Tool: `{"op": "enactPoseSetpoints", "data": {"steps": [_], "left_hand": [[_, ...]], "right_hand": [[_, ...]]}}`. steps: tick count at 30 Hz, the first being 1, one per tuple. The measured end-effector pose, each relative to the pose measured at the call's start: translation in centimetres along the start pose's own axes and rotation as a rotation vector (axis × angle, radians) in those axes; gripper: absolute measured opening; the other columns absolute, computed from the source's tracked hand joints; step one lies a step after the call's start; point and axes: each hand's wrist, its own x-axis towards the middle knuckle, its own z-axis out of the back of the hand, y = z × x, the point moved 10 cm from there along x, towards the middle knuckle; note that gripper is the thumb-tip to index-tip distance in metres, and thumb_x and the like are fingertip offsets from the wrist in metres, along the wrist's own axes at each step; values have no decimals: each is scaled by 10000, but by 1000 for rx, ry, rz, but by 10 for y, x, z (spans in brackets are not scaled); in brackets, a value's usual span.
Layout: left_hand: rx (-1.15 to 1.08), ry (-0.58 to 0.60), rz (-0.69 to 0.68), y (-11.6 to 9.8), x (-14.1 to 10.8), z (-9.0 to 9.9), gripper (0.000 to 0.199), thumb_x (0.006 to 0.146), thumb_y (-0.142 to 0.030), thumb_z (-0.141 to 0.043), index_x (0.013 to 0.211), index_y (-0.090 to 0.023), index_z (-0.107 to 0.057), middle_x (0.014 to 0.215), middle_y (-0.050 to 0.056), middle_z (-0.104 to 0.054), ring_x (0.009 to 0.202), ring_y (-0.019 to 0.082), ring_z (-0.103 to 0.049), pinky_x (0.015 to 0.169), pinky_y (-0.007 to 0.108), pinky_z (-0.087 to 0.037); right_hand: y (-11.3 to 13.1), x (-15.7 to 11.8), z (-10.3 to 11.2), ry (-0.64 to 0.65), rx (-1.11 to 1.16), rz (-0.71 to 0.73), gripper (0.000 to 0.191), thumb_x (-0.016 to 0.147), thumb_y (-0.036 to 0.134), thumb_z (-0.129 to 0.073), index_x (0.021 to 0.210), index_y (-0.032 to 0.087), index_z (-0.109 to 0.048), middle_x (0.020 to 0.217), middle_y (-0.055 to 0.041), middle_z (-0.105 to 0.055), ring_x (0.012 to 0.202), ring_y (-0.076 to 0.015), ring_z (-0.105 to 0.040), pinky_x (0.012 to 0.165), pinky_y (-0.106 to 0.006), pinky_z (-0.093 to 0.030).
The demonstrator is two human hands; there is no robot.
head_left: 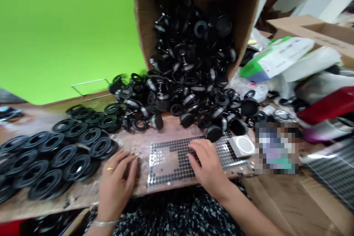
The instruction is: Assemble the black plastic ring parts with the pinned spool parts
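Hands [117, 177] [206, 164] on dotted sheet [177, 162]; no legible writing.

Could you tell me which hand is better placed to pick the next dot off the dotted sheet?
Probably the right hand: its fingers already rest on the dotted sheet. The left hand lies on the bare board beside the sheet's left edge.

Bright, even light, motion blur throughout, edges bent by the wide lens, one patch pixelated.

Both hands [117, 177] [206, 164] flat, palms down
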Motion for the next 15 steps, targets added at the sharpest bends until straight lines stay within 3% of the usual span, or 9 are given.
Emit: {"op": "enactPoseSetpoints", "data": {"steps": [7, 11, 15], "left_hand": [[-88, 11, 81, 3, -7, 4, 152, 887, -180, -589, 1025, -222, -636, 1129, 103, -618, 1185, 288, -538, 1005, 517, -466], [-101, 17, 107, 4, -9, 4, 160, 885, -172, -592, 1027, -233, -631, 1138, 104, -614, 1198, 291, -528, 1006, 528, -470], [-101, 9, 134, 8, -10, 5, 150, 892, -175, -583, 1022, -237, -626, 1127, 106, -617, 1182, 285, -535, 1002, 526, -482]], "right_hand": [[21, 54, -52, 198, -4, 88, 284, 926, 148, -485, 1203, 148, -545, 1189, -148, -586, 1120, -275, -517, 946, -485, -500], [25, 92, -90, 314, 11, 47, 443, 908, 189, -518, 1346, 162, -461, 1300, -173, -524, 1212, -309, -490, 965, -515, -483], [19, 118, -121, 361, 30, -4, 564, 834, 185, -616, 1374, 187, -455, 1326, -182, -482, 1156, -335, -547, 933, -520, -487]]}}
